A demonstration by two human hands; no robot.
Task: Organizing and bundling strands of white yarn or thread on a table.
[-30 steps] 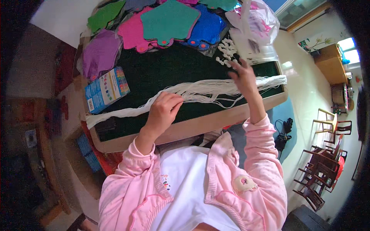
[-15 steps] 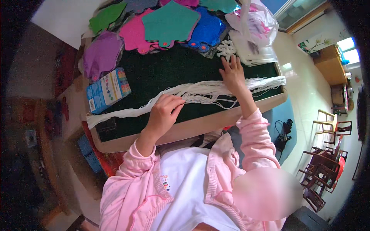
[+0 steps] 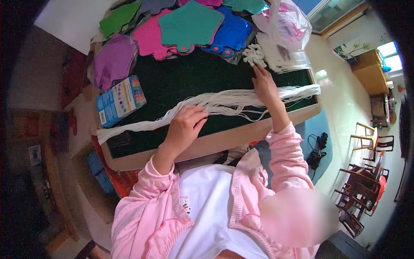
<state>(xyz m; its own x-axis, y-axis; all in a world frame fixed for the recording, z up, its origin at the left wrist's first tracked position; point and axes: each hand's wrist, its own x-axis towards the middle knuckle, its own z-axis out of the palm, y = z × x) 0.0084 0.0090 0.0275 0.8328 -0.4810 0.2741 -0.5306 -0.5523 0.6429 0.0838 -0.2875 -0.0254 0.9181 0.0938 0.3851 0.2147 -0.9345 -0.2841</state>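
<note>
A long bundle of loose white cord [image 3: 233,98] stretches across the dark green table top. Over its middle lies my left hand [image 3: 184,126], the fingers bent and closed at the lower strands; the fingertips appear to pinch a cord, though the pinch itself is partly hidden. My right hand [image 3: 266,87] reaches across the bundle's right part, with its fingers stretched forward. Its fingertips touch the near edge of a small pile of white knotted-looking pieces [image 3: 254,55]. Nothing shows in that hand.
Shaped sheets in teal [image 3: 189,23], pink [image 3: 148,36], blue [image 3: 233,30], purple [image 3: 114,60] and green [image 3: 120,19] line the far side. A white plastic bag [image 3: 286,32] stands at far right. A blue box [image 3: 121,101] sits left, near the table's pale rim [image 3: 215,149].
My right hand has shifted slightly right, its spread fingers drawn closer together and their tips now at the white pile. My left hand has hardly moved.
</note>
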